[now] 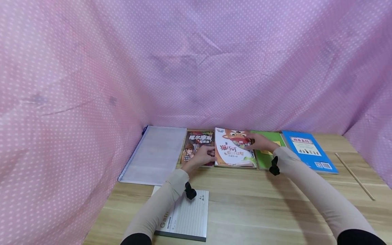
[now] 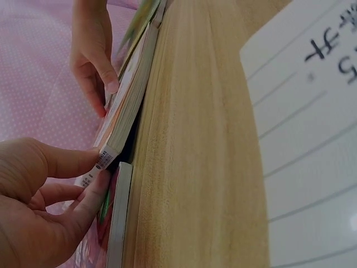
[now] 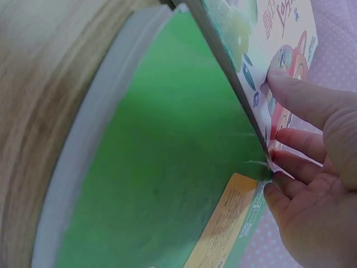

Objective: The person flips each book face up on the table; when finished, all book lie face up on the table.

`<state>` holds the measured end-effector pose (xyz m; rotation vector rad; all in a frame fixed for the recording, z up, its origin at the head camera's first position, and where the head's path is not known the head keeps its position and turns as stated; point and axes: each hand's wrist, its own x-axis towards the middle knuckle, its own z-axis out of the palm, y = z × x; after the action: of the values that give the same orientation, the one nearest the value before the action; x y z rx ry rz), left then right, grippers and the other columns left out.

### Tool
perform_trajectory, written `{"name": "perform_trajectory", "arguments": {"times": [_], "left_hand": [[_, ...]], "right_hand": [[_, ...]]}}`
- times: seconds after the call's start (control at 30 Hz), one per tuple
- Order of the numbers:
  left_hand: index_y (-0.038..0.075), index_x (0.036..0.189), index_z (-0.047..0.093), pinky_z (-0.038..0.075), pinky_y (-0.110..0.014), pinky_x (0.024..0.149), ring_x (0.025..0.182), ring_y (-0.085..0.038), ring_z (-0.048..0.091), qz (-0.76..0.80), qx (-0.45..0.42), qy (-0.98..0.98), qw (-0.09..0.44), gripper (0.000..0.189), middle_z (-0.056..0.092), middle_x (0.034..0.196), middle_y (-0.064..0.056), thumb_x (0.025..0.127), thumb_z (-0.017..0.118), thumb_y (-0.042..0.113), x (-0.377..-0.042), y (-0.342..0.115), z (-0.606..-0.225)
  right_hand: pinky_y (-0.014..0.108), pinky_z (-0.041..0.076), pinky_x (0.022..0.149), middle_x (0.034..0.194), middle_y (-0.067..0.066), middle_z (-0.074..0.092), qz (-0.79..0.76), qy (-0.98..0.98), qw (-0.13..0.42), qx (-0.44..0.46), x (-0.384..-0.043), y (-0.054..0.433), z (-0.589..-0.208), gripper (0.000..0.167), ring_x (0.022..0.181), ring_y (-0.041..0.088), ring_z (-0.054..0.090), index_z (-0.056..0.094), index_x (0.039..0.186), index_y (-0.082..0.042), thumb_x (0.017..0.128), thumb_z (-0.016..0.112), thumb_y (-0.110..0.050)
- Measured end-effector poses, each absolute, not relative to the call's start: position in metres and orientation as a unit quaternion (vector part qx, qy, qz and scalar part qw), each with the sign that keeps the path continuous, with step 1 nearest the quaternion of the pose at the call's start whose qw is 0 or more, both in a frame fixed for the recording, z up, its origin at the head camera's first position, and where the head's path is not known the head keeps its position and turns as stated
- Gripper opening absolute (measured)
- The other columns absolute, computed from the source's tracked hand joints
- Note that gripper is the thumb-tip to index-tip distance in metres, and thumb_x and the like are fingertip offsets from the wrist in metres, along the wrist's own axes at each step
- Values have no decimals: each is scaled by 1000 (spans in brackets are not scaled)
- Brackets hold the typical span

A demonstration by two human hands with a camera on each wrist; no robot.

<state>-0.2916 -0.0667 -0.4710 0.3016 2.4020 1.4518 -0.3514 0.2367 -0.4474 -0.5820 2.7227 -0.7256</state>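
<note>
Pinching the white book (image 1: 231,154) at its two sides, our left grip (image 1: 202,156) and right grip (image 1: 261,142) appear to align it between the dark book (image 1: 198,140) and the green book (image 1: 262,160); the next move likely calls for level lowering. We count four books (blue book (image 1: 310,149) rightmost), one notebook (image 1: 191,214), one pouch (image 1: 157,154), one stick (image 1: 354,176).

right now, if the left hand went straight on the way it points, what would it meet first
The white book, whose edge the left hand pinches. Beyond that, the right hand looks roughly in line, though depth is unclear.
</note>
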Motion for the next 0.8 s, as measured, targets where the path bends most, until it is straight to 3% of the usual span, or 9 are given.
{"name": "perform_trajectory", "arguments": {"times": [0.1, 0.2, 0.3, 0.5, 0.8], "left_hand": [[0, 148, 50, 58, -32, 94, 111, -23, 64, 508, 110, 840, 153, 61, 69, 121, -15, 92, 73, 4, -292, -66, -471], [-1, 146, 51, 58, -32, 92, 107, -21, 64, 505, 120, 842, 148, 60, 69, 119, -15, 91, 74, 3, -292, -66, -471], [-1, 145, 53, 57, -27, 86, 101, -16, 61, 501, 132, 843, 146, 62, 68, 115, -14, 88, 76, 1, -293, -66, -472], [-1, 145, 54, 51, -21, 73, 92, -13, 55, 500, 144, 840, 153, 68, 68, 111, -13, 82, 80, -1, -294, -65, -470], [-3, 145, 52, 57, -32, 92, 106, -21, 62, 492, 128, 849, 146, 72, 67, 118, -14, 80, 82, -1, -294, -64, -470]], "right_hand": [[62, 40, 110, 151, 34, 43, -251, 939, 142, -187, -352, 238, -447, 69, 128, 46, 48, 42, 150, 7, 96, 72, -24], [63, 38, 112, 155, 32, 39, -251, 939, 151, -179, -354, 239, -448, 71, 133, 48, 45, 40, 152, 5, 97, 71, -26], [65, 34, 116, 159, 32, 33, -249, 940, 150, -180, -355, 240, -450, 72, 142, 50, 37, 40, 153, 4, 97, 71, -28], [65, 31, 117, 160, 32, 31, -252, 940, 149, -175, -356, 241, -451, 71, 145, 52, 32, 39, 153, 5, 97, 71, -26], [66, 25, 120, 162, 28, 29, -246, 944, 150, -162, -354, 238, -452, 72, 149, 53, 24, 35, 156, 1, 98, 69, -26]]}}
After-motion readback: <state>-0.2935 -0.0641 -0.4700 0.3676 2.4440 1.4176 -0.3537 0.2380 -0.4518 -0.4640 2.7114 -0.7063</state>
